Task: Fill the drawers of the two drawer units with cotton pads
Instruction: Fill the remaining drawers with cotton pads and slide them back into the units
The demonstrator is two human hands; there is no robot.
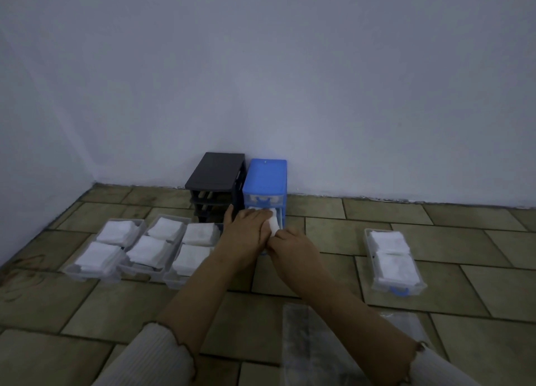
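Hands meeting before blue drawer unit (265, 179): left hand (246, 230) lying flat on cotton pads (274, 221); right hand (293, 245) pinching them.

Floor (377, 220): rectangular tiles, olive-brown, laid in staggered rows with dark grout lines; surface mottled and worn, with dark scuffing towards 9 o'clock. Wall (290, 66): plain, pale blue-grey, unmarked, filling the field from 10 through 2 o'clock; it meets a second wall (29, 153) in a corner at roughly 9 o'clock. Junction of wall and floor shows a rough, uneven line of pale residue along the tile edge. Clear plastic wrapping (301, 339): crumpled, translucent, lying flat on the tiles at 5 o'clock, reaching the bottom edge of the view
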